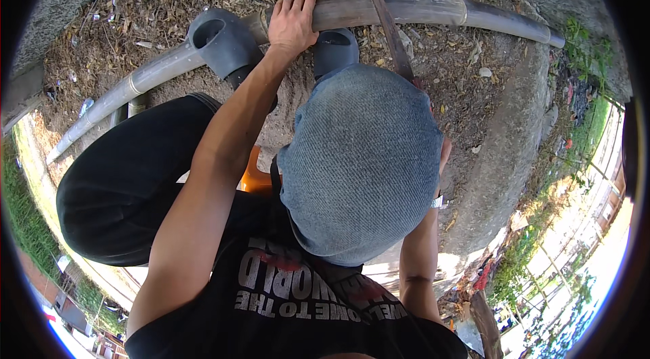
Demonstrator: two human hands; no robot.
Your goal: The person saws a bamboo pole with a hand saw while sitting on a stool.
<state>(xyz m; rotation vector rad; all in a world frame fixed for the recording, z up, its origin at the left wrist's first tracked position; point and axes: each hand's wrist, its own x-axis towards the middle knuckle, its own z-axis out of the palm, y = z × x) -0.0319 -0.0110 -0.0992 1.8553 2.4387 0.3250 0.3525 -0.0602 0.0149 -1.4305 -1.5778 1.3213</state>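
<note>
1. Saw dirt [467, 92] open along both edges of the crosswise bamboo pole [426, 8].
2. Noted dark strip [386, 20] crossing over pole.
3. Found left hand [291, 25] clamped on pole's far edge.
4. Couldn't tell right hand's [445, 151] grip, behind denim [362, 166] nearside of pole.

Left hand [292, 24] on pole [365, 10], between sandals [233, 51].

Grey bamboo [345, 11], blue denim [365, 163]

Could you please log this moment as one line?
left hand: on bamboo pole | right hand: mostly hidden behind blue denim | long dark strip: crossing over pole
</note>
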